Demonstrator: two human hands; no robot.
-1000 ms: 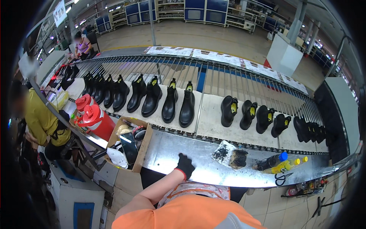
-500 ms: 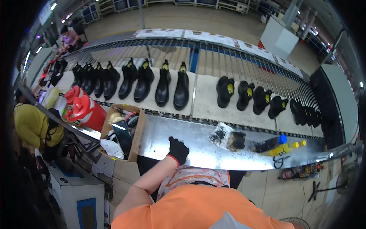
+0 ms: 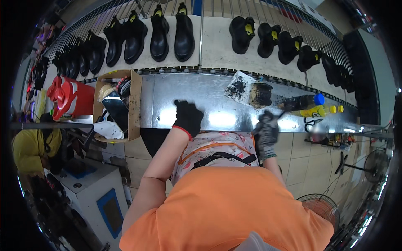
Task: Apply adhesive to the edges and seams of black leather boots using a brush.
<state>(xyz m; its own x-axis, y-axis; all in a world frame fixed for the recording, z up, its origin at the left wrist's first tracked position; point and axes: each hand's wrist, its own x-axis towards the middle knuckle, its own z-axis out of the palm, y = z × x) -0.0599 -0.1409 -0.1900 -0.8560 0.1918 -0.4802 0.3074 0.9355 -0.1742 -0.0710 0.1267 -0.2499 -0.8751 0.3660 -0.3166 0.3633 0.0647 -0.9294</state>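
Note:
My left hand [image 3: 188,116], in a black glove with a red cuff, is over the near part of the metal worktop [image 3: 161,90]. Its fingers look curled in, and nothing shows in them. At the worktop's front edge is my right hand [image 3: 267,133], in a grey and dark knitted glove. Motion smears its fingers; a thin dark shape beside them is too blurred to name. Beyond that hand lie a blackened block-shaped pad [image 3: 260,95] and a stained white sheet [image 3: 240,88]. Nearby are a dark bottle with a blue cap [image 3: 299,101] and yellow bottles [image 3: 316,111].
Black boots [image 3: 184,35] stand in a row on the pale conveyor [image 3: 213,46] behind the worktop. At left are a cardboard box of odds and ends [image 3: 135,104] and a red jug [image 3: 73,98]. Scissors [image 3: 312,122] lie at right. A person in yellow [image 3: 31,148] is at far left.
My view has tipped downward, so the boots and worktop sit higher in the picture. My right hand has come into sight at the worktop's edge. My left hand stays over the worktop.

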